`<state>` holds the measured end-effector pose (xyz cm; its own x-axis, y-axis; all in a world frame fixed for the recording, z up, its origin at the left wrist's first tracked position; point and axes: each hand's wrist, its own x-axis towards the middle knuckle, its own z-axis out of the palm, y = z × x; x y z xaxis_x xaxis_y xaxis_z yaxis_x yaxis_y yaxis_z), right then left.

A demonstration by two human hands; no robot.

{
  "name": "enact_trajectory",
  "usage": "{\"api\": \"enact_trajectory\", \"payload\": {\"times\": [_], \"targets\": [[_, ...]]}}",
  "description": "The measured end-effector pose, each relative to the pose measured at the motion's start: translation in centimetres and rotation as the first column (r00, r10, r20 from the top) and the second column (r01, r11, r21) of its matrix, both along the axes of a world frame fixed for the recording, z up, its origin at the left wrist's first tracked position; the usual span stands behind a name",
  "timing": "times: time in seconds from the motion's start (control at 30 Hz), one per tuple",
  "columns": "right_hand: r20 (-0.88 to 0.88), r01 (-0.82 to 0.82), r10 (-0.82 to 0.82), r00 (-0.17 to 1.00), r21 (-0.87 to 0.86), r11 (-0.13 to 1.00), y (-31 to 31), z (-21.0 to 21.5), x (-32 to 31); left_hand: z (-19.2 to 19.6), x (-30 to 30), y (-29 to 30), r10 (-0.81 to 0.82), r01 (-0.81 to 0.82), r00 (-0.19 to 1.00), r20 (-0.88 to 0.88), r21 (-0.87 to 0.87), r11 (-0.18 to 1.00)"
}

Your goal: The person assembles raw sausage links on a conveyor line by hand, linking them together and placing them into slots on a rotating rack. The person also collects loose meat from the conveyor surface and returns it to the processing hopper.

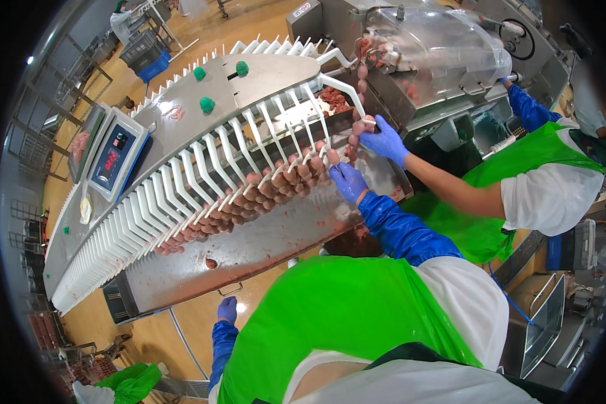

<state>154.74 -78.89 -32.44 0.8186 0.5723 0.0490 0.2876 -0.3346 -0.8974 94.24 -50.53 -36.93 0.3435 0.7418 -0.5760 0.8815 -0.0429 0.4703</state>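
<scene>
A string of reddish-brown sausage links [276, 185] hangs in loops from white hooks [202, 175] along a slanted steel conveyor [269, 242]. My right hand [348, 182], in a blue glove and blue sleeve, reaches up and grips the links at the conveyor's right end. My left hand [227, 310], also gloved, hangs low beside my green apron with its fingers curled and nothing in it. A co-worker's blue-gloved hand [384, 140] holds links just above my right hand, where they come out of the filling machine [431, 54].
A digital scale [118, 158] sits at the left of the conveyor top, near green knobs [207, 104]. The co-worker in a green apron [518, 161] stands at the right. Steel bins [542, 323] are at the lower right, and crates [145, 54] stand on the tan floor at the back.
</scene>
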Motion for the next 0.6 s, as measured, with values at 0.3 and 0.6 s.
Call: {"api": "enact_trajectory", "payload": {"times": [0.3,0.6], "targets": [[0.104,0.291,-0.32,0.941,0.227,0.929,-1.5,-1.3,1.9,1.7,-1.8,-1.5,0.014,-0.015,0.999,-0.039,-0.019,1.0],[0.444,0.311,-0.449,0.776,0.35,0.884,-0.6,3.2,1.2,1.1,-0.3,-0.2,0.022,-0.023,0.999,0.023,0.007,1.0]]}}
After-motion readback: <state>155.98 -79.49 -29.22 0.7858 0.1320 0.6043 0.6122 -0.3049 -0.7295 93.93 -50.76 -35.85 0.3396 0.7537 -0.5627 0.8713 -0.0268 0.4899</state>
